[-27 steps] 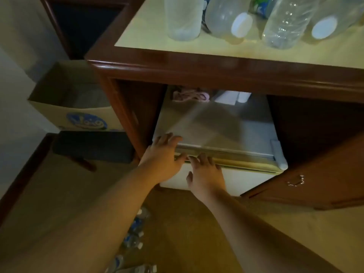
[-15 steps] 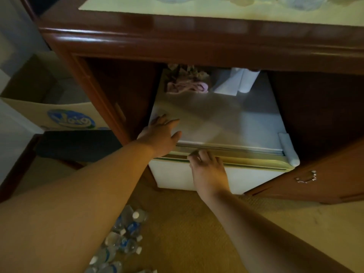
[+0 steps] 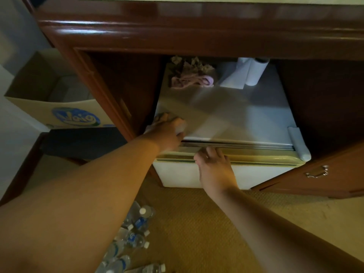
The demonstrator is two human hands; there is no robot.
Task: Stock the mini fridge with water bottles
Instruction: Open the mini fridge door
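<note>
The left hand (image 3: 167, 131) presses flat on the mini fridge (image 3: 226, 113). The right hand (image 3: 213, 164) curls on its door edge. The water bottles (image 3: 136, 233) lie on the floor. Pulling hard could slide the fridge out.

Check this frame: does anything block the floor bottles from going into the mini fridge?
Yes, the fridge door looks shut. The right hand curls over its top edge; the left hand rests on the fridge top. The water bottles lie on the carpet below, untouched.
</note>
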